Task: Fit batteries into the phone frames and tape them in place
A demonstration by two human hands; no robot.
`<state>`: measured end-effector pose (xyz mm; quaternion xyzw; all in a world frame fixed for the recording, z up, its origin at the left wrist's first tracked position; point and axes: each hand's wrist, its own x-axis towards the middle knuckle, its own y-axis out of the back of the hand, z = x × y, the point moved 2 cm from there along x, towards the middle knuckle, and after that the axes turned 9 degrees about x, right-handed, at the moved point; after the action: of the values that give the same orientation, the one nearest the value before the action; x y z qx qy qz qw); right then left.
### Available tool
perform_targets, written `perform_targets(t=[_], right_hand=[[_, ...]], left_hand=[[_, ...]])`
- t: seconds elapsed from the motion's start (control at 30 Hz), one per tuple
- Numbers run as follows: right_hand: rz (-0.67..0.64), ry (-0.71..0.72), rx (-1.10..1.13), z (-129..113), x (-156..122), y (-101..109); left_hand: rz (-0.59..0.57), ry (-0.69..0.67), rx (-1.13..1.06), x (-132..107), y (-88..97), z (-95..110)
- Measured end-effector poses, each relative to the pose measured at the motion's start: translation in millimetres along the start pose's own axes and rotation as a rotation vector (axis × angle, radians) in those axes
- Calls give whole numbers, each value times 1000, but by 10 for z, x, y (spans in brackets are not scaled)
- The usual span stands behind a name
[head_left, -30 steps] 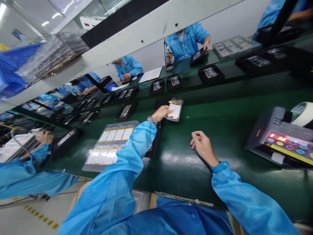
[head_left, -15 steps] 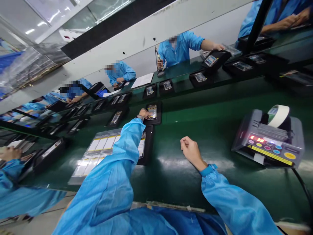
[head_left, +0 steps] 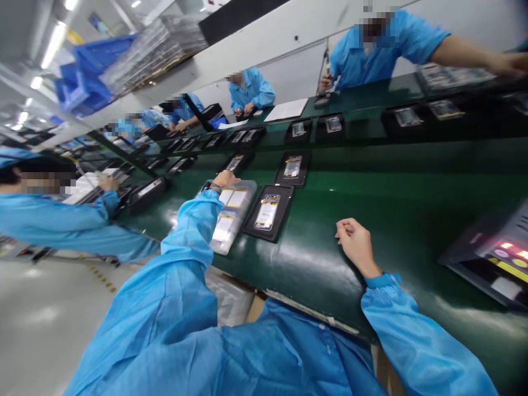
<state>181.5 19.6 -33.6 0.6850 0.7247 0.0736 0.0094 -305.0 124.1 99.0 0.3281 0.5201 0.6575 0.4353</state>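
Note:
My left hand (head_left: 226, 179) reaches over the far edge of a clear plastic tray (head_left: 244, 220) that holds white, yellow-edged battery-like packs (head_left: 237, 198). Just beyond it lies a black tray with a phone housing (head_left: 235, 163). The left fingertips are hidden behind the hand, so their grip does not show. My right hand (head_left: 353, 242) is loosely closed over the green table, with nothing visible in its fingers. Between the hands, a black tray (head_left: 277, 226) holds an open phone housing (head_left: 267, 212) with a white pack in it. Behind that, another black tray (head_left: 304, 175) holds a phone housing (head_left: 292, 166).
At the right stands a tape dispenser (head_left: 495, 258) with a lit red display. Several black trays line the raised shelf (head_left: 358, 129) at the back. A co-worker in blue (head_left: 82, 214) sits at my left; others work across the table (head_left: 313, 247).
My left hand has left the phone housing in the far black tray and moved left to the clear tray. My right hand stays loosely closed. The view has swung left.

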Motion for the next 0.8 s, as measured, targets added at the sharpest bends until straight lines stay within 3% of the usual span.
perform_targets(t=[0.17,0.3,0.4,0.5,0.7,0.8], right_hand=[[-15,43,-152,-24,-38,-11],[-14,36,-244,-39,-44,-13],[-5,28,-272,-34,-44,-4],[1,48,-281,-12,-45,11],[-12,18,-249,62,-44,51],[-13,13,-260,66,-48,53]], left_hand=[[-65,212,187,-784,233,-964],[-47,279,204,-1376,106,-1404],[13,270,177,-1692,-91,-1527],[61,243,157,-1847,-246,-1551],[105,220,171,-1869,-286,-1559],[125,234,188,-1789,-239,-1446]])
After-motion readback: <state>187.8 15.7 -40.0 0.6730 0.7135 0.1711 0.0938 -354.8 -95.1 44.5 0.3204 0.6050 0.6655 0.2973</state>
